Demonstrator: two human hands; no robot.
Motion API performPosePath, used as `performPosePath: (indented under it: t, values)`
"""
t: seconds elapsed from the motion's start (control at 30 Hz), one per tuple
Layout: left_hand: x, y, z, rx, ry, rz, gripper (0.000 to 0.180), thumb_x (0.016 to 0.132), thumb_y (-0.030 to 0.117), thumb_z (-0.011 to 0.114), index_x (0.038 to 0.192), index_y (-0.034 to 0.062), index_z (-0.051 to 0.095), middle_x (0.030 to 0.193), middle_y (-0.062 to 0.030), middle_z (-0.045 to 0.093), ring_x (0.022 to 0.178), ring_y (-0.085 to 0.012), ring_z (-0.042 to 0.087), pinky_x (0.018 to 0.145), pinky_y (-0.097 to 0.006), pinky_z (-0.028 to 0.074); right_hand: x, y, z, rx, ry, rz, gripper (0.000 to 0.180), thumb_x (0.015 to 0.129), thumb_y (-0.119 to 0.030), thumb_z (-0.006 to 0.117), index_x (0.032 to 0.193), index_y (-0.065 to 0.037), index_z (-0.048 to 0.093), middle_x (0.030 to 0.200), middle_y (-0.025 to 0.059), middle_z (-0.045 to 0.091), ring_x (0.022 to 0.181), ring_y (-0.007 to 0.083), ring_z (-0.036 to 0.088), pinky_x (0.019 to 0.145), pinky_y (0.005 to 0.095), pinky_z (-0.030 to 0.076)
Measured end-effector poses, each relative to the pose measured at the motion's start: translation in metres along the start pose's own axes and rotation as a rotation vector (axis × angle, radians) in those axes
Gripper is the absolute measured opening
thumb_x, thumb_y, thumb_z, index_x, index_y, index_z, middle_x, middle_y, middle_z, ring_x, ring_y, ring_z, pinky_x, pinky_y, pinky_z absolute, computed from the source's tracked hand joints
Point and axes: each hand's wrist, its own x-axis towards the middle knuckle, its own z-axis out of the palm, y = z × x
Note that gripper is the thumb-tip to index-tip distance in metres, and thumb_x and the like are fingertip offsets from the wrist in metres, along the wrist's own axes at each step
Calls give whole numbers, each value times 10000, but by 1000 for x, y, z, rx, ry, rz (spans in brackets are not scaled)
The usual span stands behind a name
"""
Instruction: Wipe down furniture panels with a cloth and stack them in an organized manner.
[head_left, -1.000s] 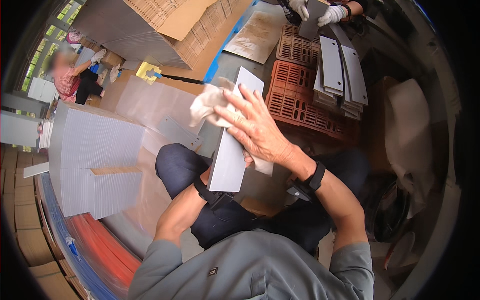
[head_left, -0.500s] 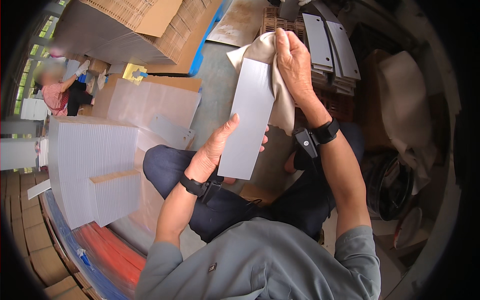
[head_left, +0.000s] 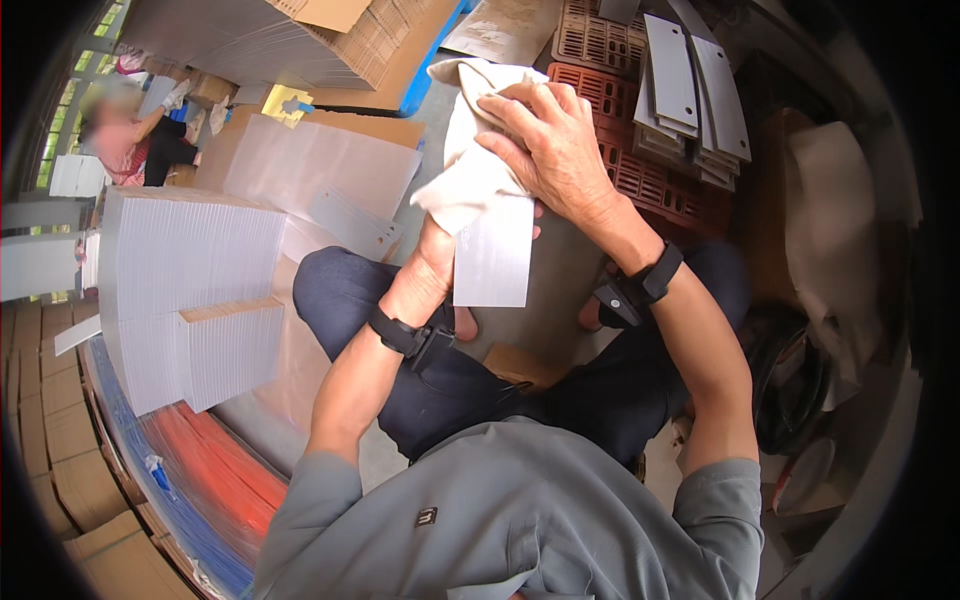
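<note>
A flat grey rectangular panel (head_left: 492,262) is gripped by my left hand (head_left: 436,250), its thumb side partly covered by cloth and its fingertips showing past the panel's right edge. Over the panel's upper half lies a cream cloth (head_left: 478,130). My right hand (head_left: 552,148) presses this cloth onto the panel, fingers bent and gathered on the fabric. The panel's far end is hidden beneath the cloth. Both hands are held out above the floor, between my knees.
Tall stacks of grey panels (head_left: 190,270) stand at my left. Panels with holes (head_left: 672,85) lie on reddish-brown plastic crates (head_left: 670,195) at the far right. Stacked cardboard (head_left: 350,50) rests on a blue pallet (head_left: 425,75). A person (head_left: 125,140) sits at the far left.
My right hand has brought the cloth from beside the panel's right edge leftward onto its face, covering the upper half. The panel has turned more upright in view.
</note>
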Motion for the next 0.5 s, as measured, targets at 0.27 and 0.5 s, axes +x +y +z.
performPosePath:
  t: [0.27, 0.5]
  values:
    - [6, 32, -7, 103, 19, 182, 833, 1032, 672, 260, 1392, -36, 512, 1294, -205, 614, 1145, -314, 642, 985, -454, 564, -48, -50, -13, 374, -337, -234, 430, 831, -343, 781, 1189, -131, 673, 1098, 46, 611, 1014, 263, 583, 874, 410, 494]
    - [8, 42, 18, 53, 142, 336, 802, 1044, 665, 252, 1450, 9, 470, 1275, -200, 612, 1089, -307, 645, 945, -462, 562, -64, -45, -32, 665, -1054, -175, 215, 849, -234, 700, 782, -30, 715, 760, 106, 692, 728, 298, 677, 681, 407, 552]
